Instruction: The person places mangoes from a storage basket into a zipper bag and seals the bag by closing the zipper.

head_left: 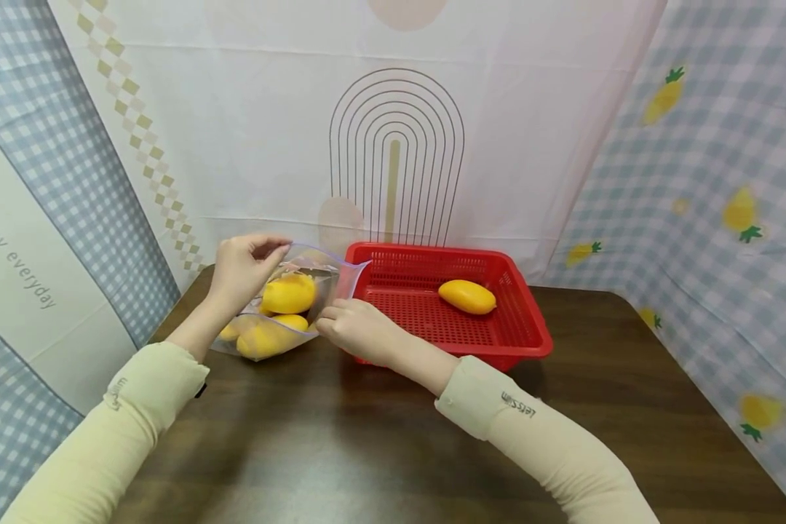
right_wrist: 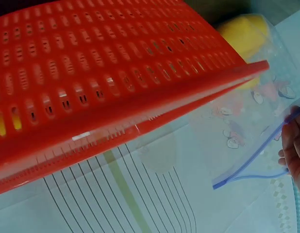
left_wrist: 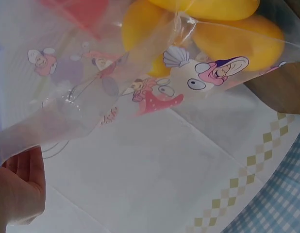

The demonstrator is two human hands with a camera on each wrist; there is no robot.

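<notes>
A clear zip bag (head_left: pixel 344 285) with a bluish-purple zip edge and cartoon prints (left_wrist: pixel 162 99) stands on the table, its mouth spread apart. Inside lie several yellow mangoes (head_left: pixel 290 293). My left hand (head_left: pixel 241 271) pinches the far left part of the bag's rim between thumb and fingers. On the near right side of the rim, my right hand (head_left: pixel 362 331) grips the plastic with curled fingers. One more mango (head_left: pixel 467 297) lies in the red plastic basket (head_left: pixel 538 336), right of the bag. The bag's near wall partly veils the lower mangoes.
The perforated basket wall (right_wrist: pixel 116 82) stands close beside the right hand. Under everything is a dark brown wooden table (head_left: pixel 288 451). A white printed cloth (head_left: pixel 268 145) hangs behind, and checked cloths (head_left: pixel 714 175) hang at the sides.
</notes>
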